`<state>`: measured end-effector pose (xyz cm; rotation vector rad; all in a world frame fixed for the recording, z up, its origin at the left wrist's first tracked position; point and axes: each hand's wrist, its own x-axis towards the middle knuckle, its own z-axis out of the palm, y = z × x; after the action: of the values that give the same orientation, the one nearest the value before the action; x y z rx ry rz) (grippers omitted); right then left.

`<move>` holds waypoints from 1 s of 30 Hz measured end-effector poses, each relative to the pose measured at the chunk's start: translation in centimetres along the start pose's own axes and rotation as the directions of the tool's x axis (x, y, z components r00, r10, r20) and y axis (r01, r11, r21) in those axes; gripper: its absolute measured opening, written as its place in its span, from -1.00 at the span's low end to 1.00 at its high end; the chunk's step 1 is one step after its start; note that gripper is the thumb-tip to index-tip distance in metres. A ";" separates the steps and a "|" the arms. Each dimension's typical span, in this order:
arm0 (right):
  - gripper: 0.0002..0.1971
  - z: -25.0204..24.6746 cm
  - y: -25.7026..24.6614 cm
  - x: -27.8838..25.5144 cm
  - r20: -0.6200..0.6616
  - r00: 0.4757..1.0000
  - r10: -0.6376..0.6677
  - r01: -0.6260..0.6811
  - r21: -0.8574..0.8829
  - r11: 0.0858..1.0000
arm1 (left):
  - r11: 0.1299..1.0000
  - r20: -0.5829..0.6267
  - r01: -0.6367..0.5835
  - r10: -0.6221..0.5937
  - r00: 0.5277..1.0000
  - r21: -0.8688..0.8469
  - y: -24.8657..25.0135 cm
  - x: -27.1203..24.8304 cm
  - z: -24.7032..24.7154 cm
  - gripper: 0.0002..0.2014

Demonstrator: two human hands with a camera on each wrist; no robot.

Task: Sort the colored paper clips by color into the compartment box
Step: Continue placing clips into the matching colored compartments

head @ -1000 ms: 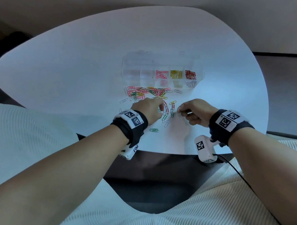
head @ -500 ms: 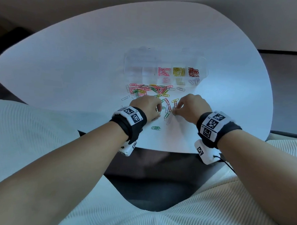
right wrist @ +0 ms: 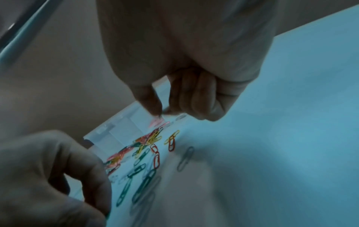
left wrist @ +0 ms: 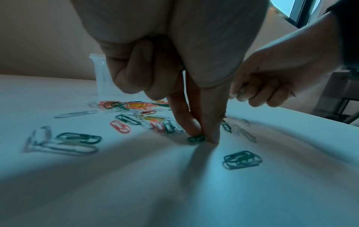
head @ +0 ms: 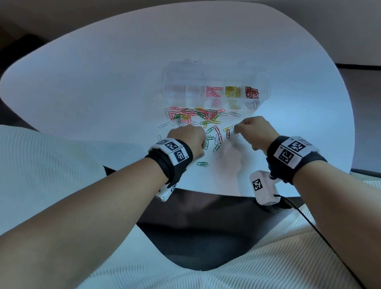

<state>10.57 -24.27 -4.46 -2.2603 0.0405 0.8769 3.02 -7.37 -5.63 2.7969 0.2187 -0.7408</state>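
Nearest clip: a lone green wire paper clip (head: 202, 164) lies on the white rounded table (head: 100, 79), just short of the left hand.
Left hand (head: 186, 138): thumb and forefinger are pressed together on a small green paper clip (left wrist: 196, 139) flat on the tabletop; tip it onto one edge before lifting, so it does not slide.
Right hand (head: 253, 129): raised off the table, fingertips pinched together, seemingly on a pale silver clip, though the blur hides it.
Loose pile (head: 193, 116): mixed pink, yellow, green and red clips, between the hands and the box.
Clear plastic compartment box (head: 177, 78): farthest; pink, yellow and dark red already fill three cells, so green needs a bare cell.
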 end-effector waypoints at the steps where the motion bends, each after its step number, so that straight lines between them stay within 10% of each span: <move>1: -0.81 -0.1 -0.1 -0.1 0.025 0.999 0.029 -0.031 0.114 0.993 | 1.000 0.001 0.001 -0.001 1.000 -0.003 0.0 0.0 0.0 -0.91; 11: -0.80 -1.1 -1.6 -1.1 0.272 0.962 -0.024 -0.178 0.693 0.698 | 0.973 0.018 0.026 -0.023 1.000 -0.228 -0.3 0.1 -1.5 -0.83; 18: -0.56 -1.2 -3.0 -1.1 0.304 0.948 -0.095 -0.216 0.832 0.511 | 0.355 0.082 0.110 -0.093 0.992 -0.928 0.0 0.1 -4.5 -0.75; 22: -0.55 -0.8 -4.0 -1.2 0.326 0.945 -0.035 -0.256 0.800 0.543 | 0.226 0.158 0.201 -0.195 0.968 -0.953 -0.4 0.3 -5.0 -0.80; 24: -0.57 -0.5 -4.6 -1.2 0.325 0.946 0.016 -0.262 0.734 0.627 | 0.361 0.131 0.210 -0.232 0.964 -0.909 -0.6 0.9 -5.1 -0.78; 27: -0.71 0.2 -5.6 -1.1 0.245 0.967 0.075 -0.188 0.480 0.857 | 0.826 -0.020 0.223 -0.272 0.962 -0.517 -1.1 1.4 -5.1 -0.76; 30: -0.94 1.1 -7.3 -0.9 0.155 0.985 0.075 -0.134 0.414 0.901 | 0.909 -0.098 0.242 -0.290 0.952 -0.340 -1.5 1.5 -5.8 -0.74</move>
<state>11.20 -18.32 -0.12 -1.8014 0.2681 0.9718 6.76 -4.21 -1.80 2.5283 0.6971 -0.4967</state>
